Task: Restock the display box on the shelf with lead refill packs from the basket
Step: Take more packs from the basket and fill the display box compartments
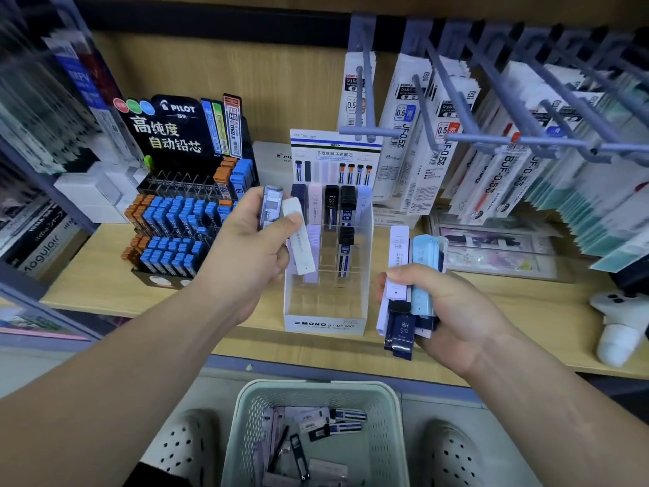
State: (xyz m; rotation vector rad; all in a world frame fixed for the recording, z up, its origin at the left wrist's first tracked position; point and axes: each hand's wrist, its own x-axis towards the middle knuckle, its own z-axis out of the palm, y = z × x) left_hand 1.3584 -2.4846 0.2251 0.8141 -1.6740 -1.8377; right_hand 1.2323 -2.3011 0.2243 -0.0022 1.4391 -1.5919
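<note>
Step in hand, as I judge it: sorting and loading, with the restock only partly done. The left hand (253, 251) is raised in front of the display box (325, 325), thumb and fingers pinching two lead refill packs fanned apart. One is a dark translucent pack (271, 205); the other, a pale pack (299, 237), overlaps the box's left column. The right hand (453, 311), just right of the box and nearer, is clamped on a mixed bundle (404, 297) of lilac, light blue and navy packs, thumb across the top. The hands are apart, with the box between them. The box stands on the wooden shelf (105, 275), right of a black Pilot lead stand (168, 219). Its far rows hold some packs; its near slots look mostly bare. The basket (316, 390) sits low and near, below the shelf edge, with more packs loose inside. The next move likely calls for picking one of the left hand's two packs, matching it to a column, and sliding it upright into a free slot while the other pack stays pinned.
</note>
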